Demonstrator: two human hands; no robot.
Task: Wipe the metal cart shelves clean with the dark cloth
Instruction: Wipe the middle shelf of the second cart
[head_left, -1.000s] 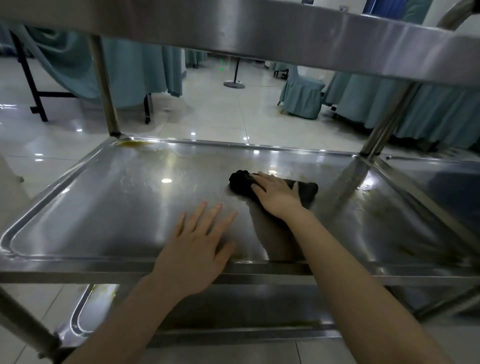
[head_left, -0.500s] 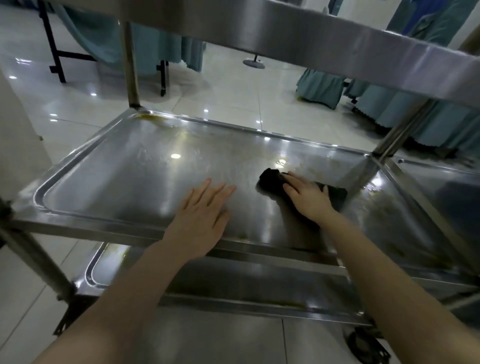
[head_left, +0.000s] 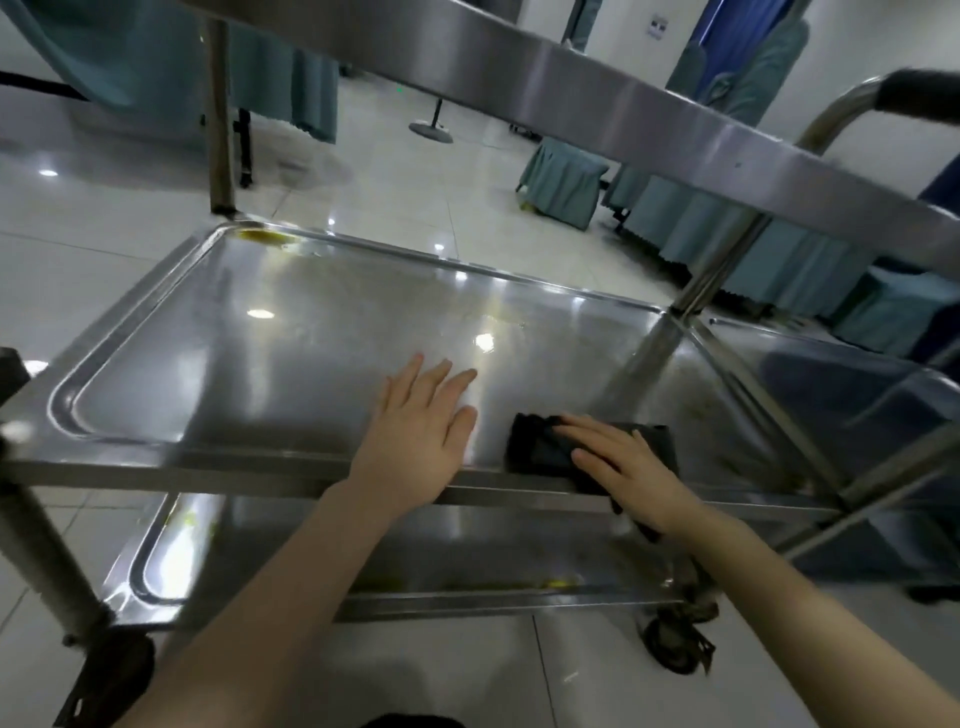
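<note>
On the mid shelf (head_left: 260, 374) of the metal cart, close to its front edge and toward the right end, the dark cloth (head_left: 537, 449) is lying bunched flat. One tail is drooping over the front rim under the wrist. R hand (head_left: 623, 467) is pressing down on it palm-down w/ fingers straight and spread, not curled round it, so it's released and just pinning the cloth to the steel. L hand (head_left: 421, 436) is resting just beside the cloth on its left, not touching it. It's released too: fingers straight, close together, pointing at the far edge, w/ the heel of the palm sitting on the front rim. Both forearms are reaching in from the front side, bare.

A yellow stain (head_left: 265, 238) is sitting in the far left corner of the mid shelf, right by the upright post (head_left: 221, 104). Ceiling lights are reflecting off the shelf surface. Bottom shelf (head_left: 467, 561) is showing below, w/ yellow bits (head_left: 556, 583) along its front edge. Top shelf (head_left: 623, 109) rim is crossing the upper part of the view. A push handle (head_left: 914, 101) w/ a dark grip is sticking out at the cart's right end. A caster wheel (head_left: 675, 644) is sitting under the front right corner. Beyond the far edge, glossy tiled floor (head_left: 415, 182) and teal-draped furniture (head_left: 566, 182) are showing.
</note>
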